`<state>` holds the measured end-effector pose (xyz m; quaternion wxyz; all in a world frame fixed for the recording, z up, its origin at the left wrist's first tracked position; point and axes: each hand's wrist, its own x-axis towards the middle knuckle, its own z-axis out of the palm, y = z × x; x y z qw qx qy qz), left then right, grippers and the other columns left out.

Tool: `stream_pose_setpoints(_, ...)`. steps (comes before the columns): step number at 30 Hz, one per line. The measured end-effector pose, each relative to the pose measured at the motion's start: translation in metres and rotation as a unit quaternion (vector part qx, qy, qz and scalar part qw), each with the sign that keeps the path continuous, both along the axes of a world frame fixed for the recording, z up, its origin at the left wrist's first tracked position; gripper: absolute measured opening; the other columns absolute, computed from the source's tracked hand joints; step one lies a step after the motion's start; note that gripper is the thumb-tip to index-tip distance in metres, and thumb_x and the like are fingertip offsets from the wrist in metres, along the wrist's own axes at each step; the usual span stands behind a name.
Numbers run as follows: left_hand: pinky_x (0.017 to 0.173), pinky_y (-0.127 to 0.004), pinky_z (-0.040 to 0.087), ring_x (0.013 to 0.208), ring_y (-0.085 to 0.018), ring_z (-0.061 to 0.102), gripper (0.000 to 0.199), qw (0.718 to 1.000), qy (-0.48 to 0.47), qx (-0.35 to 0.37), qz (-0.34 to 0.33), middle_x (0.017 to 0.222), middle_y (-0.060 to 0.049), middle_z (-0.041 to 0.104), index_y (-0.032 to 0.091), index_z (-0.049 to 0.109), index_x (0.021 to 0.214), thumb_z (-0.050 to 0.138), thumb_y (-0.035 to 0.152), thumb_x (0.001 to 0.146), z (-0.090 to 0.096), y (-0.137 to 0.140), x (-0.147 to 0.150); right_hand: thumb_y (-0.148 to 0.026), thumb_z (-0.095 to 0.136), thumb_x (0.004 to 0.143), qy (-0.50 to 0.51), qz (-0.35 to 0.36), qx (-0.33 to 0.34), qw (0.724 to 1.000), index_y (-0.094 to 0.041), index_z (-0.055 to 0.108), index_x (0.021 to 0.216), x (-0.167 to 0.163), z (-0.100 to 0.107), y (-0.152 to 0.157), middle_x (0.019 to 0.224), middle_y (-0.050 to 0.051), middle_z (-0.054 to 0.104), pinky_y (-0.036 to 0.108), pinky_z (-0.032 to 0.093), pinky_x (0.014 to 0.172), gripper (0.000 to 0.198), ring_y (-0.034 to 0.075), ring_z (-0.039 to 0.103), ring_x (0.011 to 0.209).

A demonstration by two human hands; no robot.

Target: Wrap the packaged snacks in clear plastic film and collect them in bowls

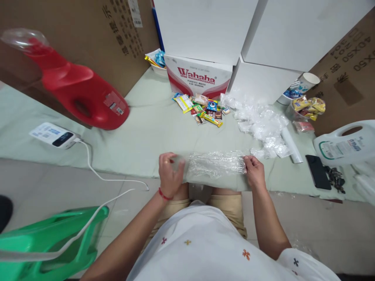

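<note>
A crinkled, clear plastic film [217,164] stretches sideways along the table's front edge. My right hand [254,171] pinches its right end between thumb and fingers. At the film's left end is my left hand [170,173], its thumb and curled fingers apart and the thumb side smeared by motion; no hold on the film shows there. A red band circles the left wrist. Beyond the film lies a small heap of wrapped snacks [200,108]. To the right of these spreads a pile of crumpled clear plastic [260,125].
White boxes [209,31] and a Wahaha carton [199,78] stand at the back. A red jug [84,93] and a white device [54,135] with a cable are on the left. Rightward are a white roll [291,146], a phone [318,171], keys [335,179] and a white jug [347,142].
</note>
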<state>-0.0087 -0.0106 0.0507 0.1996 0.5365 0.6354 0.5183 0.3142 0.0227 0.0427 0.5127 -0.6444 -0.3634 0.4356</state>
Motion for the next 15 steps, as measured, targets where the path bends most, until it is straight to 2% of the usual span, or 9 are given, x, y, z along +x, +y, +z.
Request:
stream_pose_setpoints(1, 0.104, -0.048, 0.048, 0.115, -0.03, 0.059, 0.053, 0.997, 0.055, 0.042, -0.043, 0.115, -0.013, 0.065, 0.022, 0.065, 0.106, 0.074, 0.067, 0.079, -0.002, -0.008, 0.005, -0.056, 0.077, 0.078, -0.002, -0.001, 0.0, 1.0, -0.019, 0.065, 0.081, 0.0, 0.0, 0.0, 0.055, -0.008, 0.046, 0.026, 0.028, 0.047, 0.038, 0.01, 0.036, 0.049)
stream_pose_setpoints(3, 0.115, -0.053, 0.038, 0.126, -0.034, 0.056, 0.055, 0.972, 0.141, 0.077, -0.169, 0.12, -0.013, 0.067, 0.027, 0.069, 0.109, 0.082, 0.066, 0.072, -0.008, -0.02, 0.016, -0.055, 0.076, 0.077, -0.008, 0.001, -0.001, 1.0, -0.02, 0.064, 0.079, -0.001, 0.002, 0.001, 0.054, -0.008, 0.046, 0.026, 0.028, 0.048, 0.038, 0.01, 0.036, 0.049)
stream_pose_setpoints(4, 0.119, -0.054, 0.033, 0.13, -0.035, 0.055, 0.053, 0.956, 0.174, 0.075, -0.225, 0.123, -0.011, 0.068, 0.03, 0.07, 0.11, 0.084, 0.064, 0.071, -0.011, -0.022, 0.022, -0.055, 0.076, 0.077, -0.01, 0.001, -0.001, 1.0, -0.02, 0.064, 0.079, -0.001, 0.003, 0.002, 0.054, -0.008, 0.046, 0.027, 0.028, 0.047, 0.037, 0.01, 0.036, 0.049)
stream_pose_setpoints(6, 0.121, -0.055, 0.028, 0.134, -0.034, 0.054, 0.039, 0.931, 0.212, 0.051, -0.292, 0.128, -0.009, 0.07, 0.035, 0.072, 0.114, 0.08, 0.053, 0.081, -0.019, -0.021, 0.03, -0.054, 0.076, 0.076, -0.007, -0.001, -0.003, 1.0, -0.02, 0.064, 0.078, 0.0, 0.005, 0.004, 0.053, -0.008, 0.047, 0.027, 0.028, 0.047, 0.036, 0.01, 0.036, 0.048)
stream_pose_setpoints(8, 0.117, -0.054, 0.033, 0.131, -0.032, 0.057, 0.021, 0.921, 0.22, 0.027, -0.321, 0.126, -0.01, 0.071, 0.034, 0.073, 0.112, 0.068, 0.037, 0.093, -0.026, -0.014, 0.033, -0.053, 0.077, 0.074, 0.001, -0.004, -0.008, 1.0, -0.02, 0.064, 0.078, 0.003, 0.008, 0.007, 0.054, -0.008, 0.047, 0.027, 0.028, 0.046, 0.036, 0.01, 0.036, 0.047)
stream_pose_setpoints(10, 0.108, -0.051, 0.041, 0.122, -0.029, 0.062, 0.019, 0.915, 0.213, 0.013, -0.343, 0.115, -0.012, 0.075, 0.031, 0.075, 0.105, 0.058, 0.025, 0.096, -0.033, -0.008, 0.031, -0.053, 0.077, 0.072, 0.006, -0.005, -0.016, 1.0, -0.02, 0.064, 0.078, 0.009, 0.008, 0.01, 0.056, -0.008, 0.048, 0.027, 0.028, 0.045, 0.036, 0.01, 0.037, 0.047)
stream_pose_setpoints(13, 0.097, -0.047, 0.047, 0.112, -0.028, 0.065, 0.022, 0.909, 0.195, 0.01, -0.369, 0.097, -0.011, 0.076, 0.029, 0.075, 0.099, 0.054, 0.024, 0.097, -0.04, -0.006, 0.023, -0.055, 0.078, 0.069, 0.006, -0.006, -0.026, 1.0, -0.02, 0.063, 0.077, 0.018, 0.006, 0.014, 0.055, -0.008, 0.047, 0.026, 0.026, 0.043, 0.038, 0.009, 0.036, 0.045)
stream_pose_setpoints(15, 0.095, -0.046, 0.048, 0.108, -0.028, 0.065, 0.022, 0.914, 0.169, 0.008, -0.368, 0.095, -0.011, 0.076, 0.03, 0.076, 0.1, 0.054, 0.028, 0.097, -0.042, -0.009, 0.018, -0.055, 0.08, 0.067, 0.006, -0.01, -0.028, 1.0, -0.02, 0.063, 0.077, 0.021, 0.003, 0.015, 0.055, -0.008, 0.048, 0.026, 0.025, 0.042, 0.04, 0.009, 0.036, 0.045)
